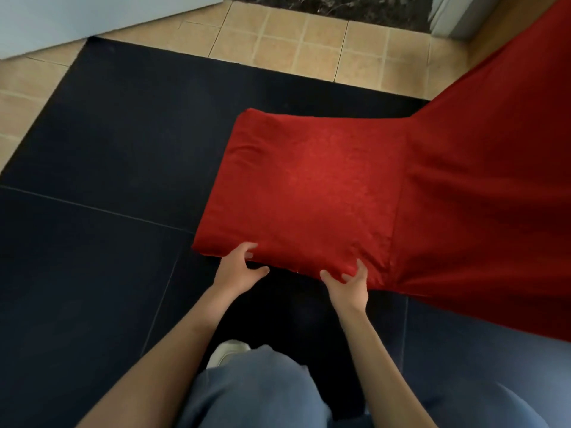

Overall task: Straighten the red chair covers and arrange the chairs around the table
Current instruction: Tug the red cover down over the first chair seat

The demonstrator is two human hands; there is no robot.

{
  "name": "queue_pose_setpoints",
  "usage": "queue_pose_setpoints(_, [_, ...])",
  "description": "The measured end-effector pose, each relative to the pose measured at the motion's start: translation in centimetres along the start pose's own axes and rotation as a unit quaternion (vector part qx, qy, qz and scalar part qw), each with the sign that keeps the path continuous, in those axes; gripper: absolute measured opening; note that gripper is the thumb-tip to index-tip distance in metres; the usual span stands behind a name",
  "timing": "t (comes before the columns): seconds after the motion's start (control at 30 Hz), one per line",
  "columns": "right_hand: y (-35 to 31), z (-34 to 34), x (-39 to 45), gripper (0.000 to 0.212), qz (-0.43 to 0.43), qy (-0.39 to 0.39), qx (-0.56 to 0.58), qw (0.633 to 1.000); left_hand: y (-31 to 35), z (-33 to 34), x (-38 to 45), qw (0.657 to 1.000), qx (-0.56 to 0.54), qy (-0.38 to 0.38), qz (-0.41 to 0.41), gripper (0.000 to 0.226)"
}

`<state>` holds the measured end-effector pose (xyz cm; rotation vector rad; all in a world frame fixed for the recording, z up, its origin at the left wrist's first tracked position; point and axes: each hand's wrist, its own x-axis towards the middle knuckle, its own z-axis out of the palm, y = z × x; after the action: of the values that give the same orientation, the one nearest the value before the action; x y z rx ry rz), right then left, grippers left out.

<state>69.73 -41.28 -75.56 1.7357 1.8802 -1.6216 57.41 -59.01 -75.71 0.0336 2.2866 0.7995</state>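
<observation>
A chair in a red cover (312, 186) fills the middle of the head view, its seat facing me and its covered back rising toward the upper right. Creases run across the seat's far-left corner and near the seam by the back. My left hand (241, 267) grips the cover at the seat's near-left edge, fingers curled over the fabric. My right hand (349, 281) pinches the cover at the near edge close to the seam, where the cloth bunches. No table is in view.
The chair stands on a dark floor mat (108, 186) over beige tiles (296, 47). A pale wall or cabinet (77, 17) is at the upper left, a door frame (463, 17) at the upper right. My legs and one white shoe (227, 353) are below.
</observation>
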Motion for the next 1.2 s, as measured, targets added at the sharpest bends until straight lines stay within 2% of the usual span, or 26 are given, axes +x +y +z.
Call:
queue_pose_setpoints(0.13, [2.2, 1.5, 1.0, 0.089, -0.022, 0.089, 0.031, 0.995, -2.4, 1.8, 1.3, 0.996, -0.054, 0.071, -0.014, 0.065])
queue_pose_setpoints(0.23, [2.8, 2.3, 1.6, 0.092, -0.007, 0.127, 0.049, 0.991, -3.3, 2.8, 1.8, 0.983, -0.118, 0.127, -0.058, 0.079])
queue_pose_setpoints(0.3, [2.9, 2.7, 1.5, 0.097, 0.019, 0.149, 0.051, 0.987, -3.5, 3.4, 2.0, 0.967, -0.177, 0.145, -0.114, 0.094])
queue_pose_setpoints(0.4, [3.1, 3.0, 1.7, 0.107, 0.05, 0.165, 0.054, 0.984, -3.2, 4.4, 2.5, 0.942, -0.255, 0.124, -0.178, 0.112])
queue_pose_setpoints(0.53, [3.2, 3.6, 2.6, 0.121, 0.074, 0.153, 0.103, 0.98, -2.0, 5.5, 3.6, 0.914, -0.343, 0.086, -0.2, 0.121])
queue_pose_setpoints(0.93, [2.1, 5.3, 4.5, 0.138, 0.136, 0.189, 0.223, 0.947, 0.3, 7.5, 5.5, 0.849, -0.458, 0.134, -0.228, 0.128])
queue_pose_setpoints(1.2, [1.7, 5.3, 6.6, 0.145, 0.173, 0.183, 0.309, 0.917, -1.2, 8.1, 6.8, 0.854, -0.442, 0.157, -0.225, 0.14])
